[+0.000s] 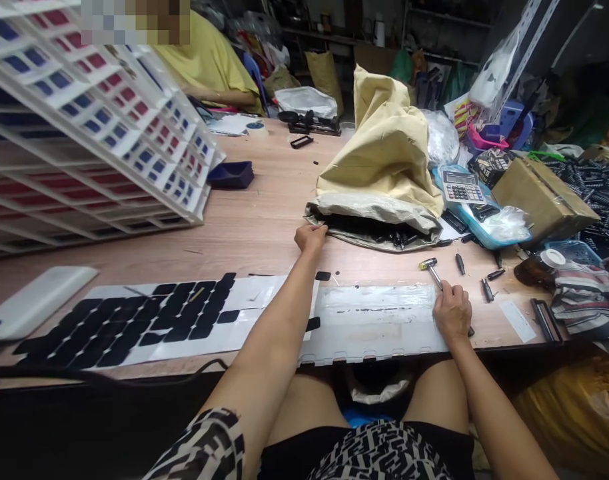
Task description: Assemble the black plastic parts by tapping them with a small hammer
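Note:
With its fingers pinched at the left end of the opening, my left hand (pixel 310 237) grips the rim of a cream woven sack (pixel 379 160). The sack lies mouth toward me, and small black parts (pixel 398 238) show inside. My right hand (pixel 453 310) is closed around the handle of a small hammer (pixel 434 272), its yellow-and-metal head pointing away from me. Under that hand is the right end of a whitish flat plate (pixel 379 320) at the table edge. Several black pen-shaped pieces (pixel 459 264) lie right of the hammer.
White paper with rows of black rounded pieces (pixel 119 323) lies left. A white plastic crate (pixel 134 133) leans at the far left, before a person in yellow (pixel 214 60). Right are a calculator (pixel 463 187), a blue tray (pixel 504 233), a cardboard box (pixel 544 197) and heaped black parts (pixel 604 200).

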